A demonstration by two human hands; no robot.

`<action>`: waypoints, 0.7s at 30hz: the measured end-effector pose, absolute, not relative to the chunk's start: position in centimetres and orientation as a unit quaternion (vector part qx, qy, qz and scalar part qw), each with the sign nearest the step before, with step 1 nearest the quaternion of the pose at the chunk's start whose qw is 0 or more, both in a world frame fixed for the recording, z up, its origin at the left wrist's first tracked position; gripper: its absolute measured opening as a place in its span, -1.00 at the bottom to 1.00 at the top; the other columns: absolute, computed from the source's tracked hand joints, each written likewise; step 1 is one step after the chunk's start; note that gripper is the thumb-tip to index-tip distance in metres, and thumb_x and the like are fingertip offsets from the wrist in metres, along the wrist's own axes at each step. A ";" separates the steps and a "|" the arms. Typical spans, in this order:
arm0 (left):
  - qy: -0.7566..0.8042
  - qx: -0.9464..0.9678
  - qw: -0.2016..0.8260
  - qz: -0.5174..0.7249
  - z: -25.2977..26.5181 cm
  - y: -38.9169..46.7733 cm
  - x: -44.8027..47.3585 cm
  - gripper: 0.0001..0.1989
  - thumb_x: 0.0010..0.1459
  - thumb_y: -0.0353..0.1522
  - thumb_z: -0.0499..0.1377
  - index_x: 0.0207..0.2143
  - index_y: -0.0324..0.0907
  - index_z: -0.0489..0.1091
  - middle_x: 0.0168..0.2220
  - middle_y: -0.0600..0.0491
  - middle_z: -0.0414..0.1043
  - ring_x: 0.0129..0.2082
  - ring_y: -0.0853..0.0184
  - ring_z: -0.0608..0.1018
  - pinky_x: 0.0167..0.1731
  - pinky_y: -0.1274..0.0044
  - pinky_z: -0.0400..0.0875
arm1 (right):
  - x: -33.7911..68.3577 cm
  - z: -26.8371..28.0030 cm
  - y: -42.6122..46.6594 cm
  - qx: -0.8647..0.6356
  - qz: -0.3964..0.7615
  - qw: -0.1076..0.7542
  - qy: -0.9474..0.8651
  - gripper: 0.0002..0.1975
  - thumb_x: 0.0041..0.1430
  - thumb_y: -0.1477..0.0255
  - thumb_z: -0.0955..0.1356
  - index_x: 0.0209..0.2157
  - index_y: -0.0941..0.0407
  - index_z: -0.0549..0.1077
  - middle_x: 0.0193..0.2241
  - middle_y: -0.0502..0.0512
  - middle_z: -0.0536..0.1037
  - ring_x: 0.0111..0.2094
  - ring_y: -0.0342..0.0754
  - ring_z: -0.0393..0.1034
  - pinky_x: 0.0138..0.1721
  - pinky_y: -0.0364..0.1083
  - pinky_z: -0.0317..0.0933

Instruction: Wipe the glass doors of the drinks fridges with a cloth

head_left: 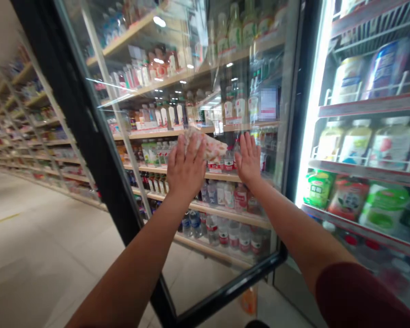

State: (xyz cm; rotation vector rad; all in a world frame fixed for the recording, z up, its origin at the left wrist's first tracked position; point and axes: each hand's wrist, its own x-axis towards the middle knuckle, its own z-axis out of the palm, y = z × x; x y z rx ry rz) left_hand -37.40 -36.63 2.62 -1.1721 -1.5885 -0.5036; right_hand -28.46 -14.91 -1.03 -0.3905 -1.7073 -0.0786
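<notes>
While my left hand (186, 166) lies flat, fingers extended, over one patterned cloth (214, 146) at one glass door (205, 114), my right hand (248, 164) stands open beside it; contact unclear. My fingers hide part of the cloth. Right of both hands: one lit cooler (369, 105), three white-capped bottles (357, 141) above three bright pouches (348, 198). Left of them: one slanting black frame (97, 150).

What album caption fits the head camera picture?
Left hand flat on a patterned cloth against an open glass door.
</notes>
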 end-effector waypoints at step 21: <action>-0.697 -0.478 0.506 -0.173 4.1 -35.5 -37.6 -0.15 0.33 -0.09 0.08 0.50 -0.03 -0.28 0.53 0.16 -0.41 0.48 0.41 -0.50 0.41 0.30 -0.64 | -27.5 -2.8 -14.1 -0.227 -0.094 0.601 -0.761 -0.31 0.44 0.15 -0.13 0.44 0.06 0.08 0.46 0.06 0.08 0.51 -0.03 -0.22 0.50 0.16 -0.18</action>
